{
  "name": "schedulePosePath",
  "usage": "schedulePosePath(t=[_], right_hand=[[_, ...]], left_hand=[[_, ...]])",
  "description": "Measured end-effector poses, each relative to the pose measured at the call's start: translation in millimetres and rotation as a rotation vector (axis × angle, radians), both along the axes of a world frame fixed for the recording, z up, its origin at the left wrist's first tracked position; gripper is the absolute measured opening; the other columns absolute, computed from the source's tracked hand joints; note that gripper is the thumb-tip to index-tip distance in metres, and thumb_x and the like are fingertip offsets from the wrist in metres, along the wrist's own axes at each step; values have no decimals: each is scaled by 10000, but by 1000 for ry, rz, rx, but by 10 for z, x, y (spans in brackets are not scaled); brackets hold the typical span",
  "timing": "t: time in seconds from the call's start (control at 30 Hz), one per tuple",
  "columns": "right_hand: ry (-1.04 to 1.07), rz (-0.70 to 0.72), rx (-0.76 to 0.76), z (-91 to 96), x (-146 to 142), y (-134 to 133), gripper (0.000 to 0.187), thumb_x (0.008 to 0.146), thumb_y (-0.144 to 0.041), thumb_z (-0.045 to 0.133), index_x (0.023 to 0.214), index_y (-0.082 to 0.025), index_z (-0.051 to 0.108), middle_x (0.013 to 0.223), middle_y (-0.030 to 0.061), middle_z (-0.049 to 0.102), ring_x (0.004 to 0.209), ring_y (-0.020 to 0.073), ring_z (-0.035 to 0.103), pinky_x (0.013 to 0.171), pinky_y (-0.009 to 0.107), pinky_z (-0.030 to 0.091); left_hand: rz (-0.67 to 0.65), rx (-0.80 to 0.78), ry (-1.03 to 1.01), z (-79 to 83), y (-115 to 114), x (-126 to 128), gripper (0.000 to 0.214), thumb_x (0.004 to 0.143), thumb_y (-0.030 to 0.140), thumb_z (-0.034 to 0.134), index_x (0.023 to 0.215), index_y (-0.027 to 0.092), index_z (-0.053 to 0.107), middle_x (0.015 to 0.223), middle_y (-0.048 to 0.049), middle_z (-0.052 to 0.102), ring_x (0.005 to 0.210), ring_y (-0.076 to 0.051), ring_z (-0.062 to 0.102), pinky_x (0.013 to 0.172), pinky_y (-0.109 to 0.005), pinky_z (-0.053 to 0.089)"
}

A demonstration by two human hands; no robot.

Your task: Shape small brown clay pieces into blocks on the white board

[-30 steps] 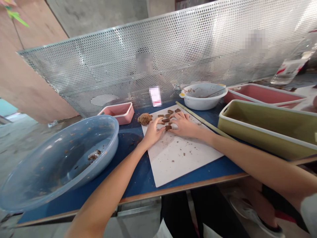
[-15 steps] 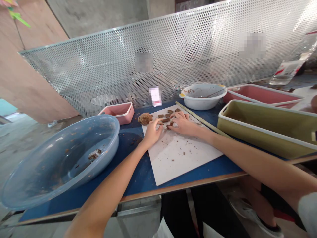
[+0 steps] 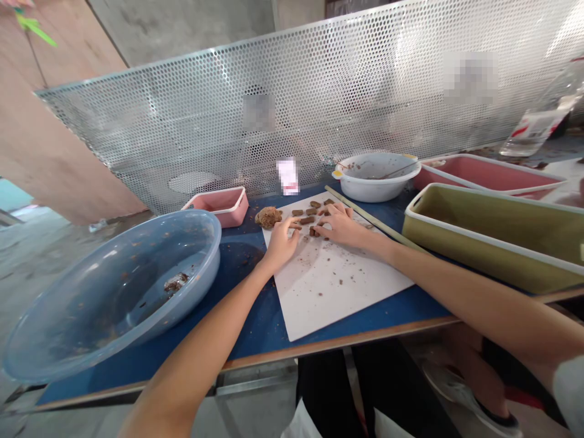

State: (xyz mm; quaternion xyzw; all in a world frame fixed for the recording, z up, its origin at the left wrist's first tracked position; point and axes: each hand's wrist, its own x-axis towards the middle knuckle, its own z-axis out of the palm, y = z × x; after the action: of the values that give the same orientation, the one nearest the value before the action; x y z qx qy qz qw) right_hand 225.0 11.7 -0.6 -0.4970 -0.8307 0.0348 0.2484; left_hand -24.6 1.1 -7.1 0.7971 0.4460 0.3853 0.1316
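Observation:
Several small brown clay-like pieces [image 3: 307, 221] lie on the far part of a white board [image 3: 319, 310], with crumbs scattered nearer me. My left hand [image 3: 281, 244] rests at the board's left side, fingers stretched toward the pieces and thumb apart; nothing shows in it. Over the right-hand pieces is my right hand [image 3: 341, 226], its fingers spread and its thumb beside a small dark brown piece [image 3: 313, 232]. Whether its fingertips touch other pieces under them is hidden. A rough brown clay lump [image 3: 268, 217] sits at the board's far left corner.
At left stands a large blue basin [image 3: 201, 292] with brown residue. A small pink bin [image 3: 232, 210], a white bowl [image 3: 376, 190], a pink tub [image 3: 493, 170] and an olive tub [image 3: 479, 243] surround the board. A pale stick [image 3: 374, 222] lies along its right. Behind rises a perforated metal screen [image 3: 191, 121].
My right thumb and fingers have come away a little from the small dark piece, which now shows more fully. My left hand has hardly moved.

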Motion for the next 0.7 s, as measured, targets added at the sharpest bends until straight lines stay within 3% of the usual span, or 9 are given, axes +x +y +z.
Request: schedulePosePath(t=[0.27,0.43,0.7], right_hand=[[10,4,-5,12,2,-17,398,1105,-552,589,985,-315,886,1492,109,676,1416,434,512,1081,643,463],[16,26,-1,16,12,-21,415,1106,-538,564,1000,-295,883,1490,126,676,1410,434,514,1107,651,477],[-39,95,-91,118,44,-92,416,1137,-521,509,1135,-305,865,1486,129,689,1441,421,518,1132,651,469]], left_hand=[[2,-5,8,1,-4,0,386,1025,91,638,1384,222,692,1224,-90,844,1268,-322,702,1184,-519,531],[-9,-2,9,-13,9,-5,324,1062,179,653,1379,230,697,1199,-93,844,1254,-332,698,1168,-535,544],[-1,-5,13,-23,0,-2,339,1059,182,644,1390,226,705,1236,-111,832,1268,-338,692,1157,-536,558]])
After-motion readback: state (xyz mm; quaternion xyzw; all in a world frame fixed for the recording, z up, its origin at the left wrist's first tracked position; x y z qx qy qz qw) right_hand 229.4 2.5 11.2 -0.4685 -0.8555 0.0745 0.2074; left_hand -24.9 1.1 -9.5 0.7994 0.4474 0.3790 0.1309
